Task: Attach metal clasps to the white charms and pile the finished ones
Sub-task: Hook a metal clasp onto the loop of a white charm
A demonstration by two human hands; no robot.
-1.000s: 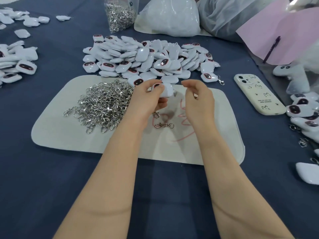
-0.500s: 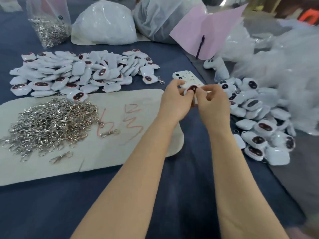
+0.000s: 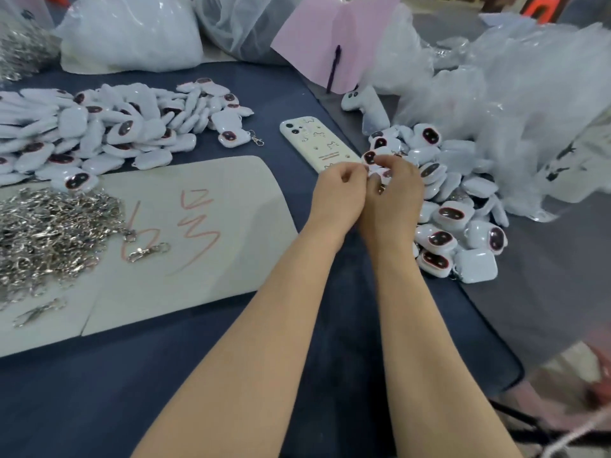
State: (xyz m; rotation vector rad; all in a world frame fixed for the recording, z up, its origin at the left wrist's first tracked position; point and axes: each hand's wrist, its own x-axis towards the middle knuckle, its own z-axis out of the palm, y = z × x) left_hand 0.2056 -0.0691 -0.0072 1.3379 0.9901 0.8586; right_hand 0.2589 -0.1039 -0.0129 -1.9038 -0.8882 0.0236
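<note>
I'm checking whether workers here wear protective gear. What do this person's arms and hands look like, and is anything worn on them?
Both forearms are bare right down to the frame's lower edge, with no sleeves in view. The left hand and right hand are ungloved, and no watch, bracelet or ring shows.

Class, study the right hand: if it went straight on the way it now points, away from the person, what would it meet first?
Probably the pile of charms: the right hand, gripping a charm, points at that pile's upper-left end, just beyond its fingertips. Depth is unclear.
</note>
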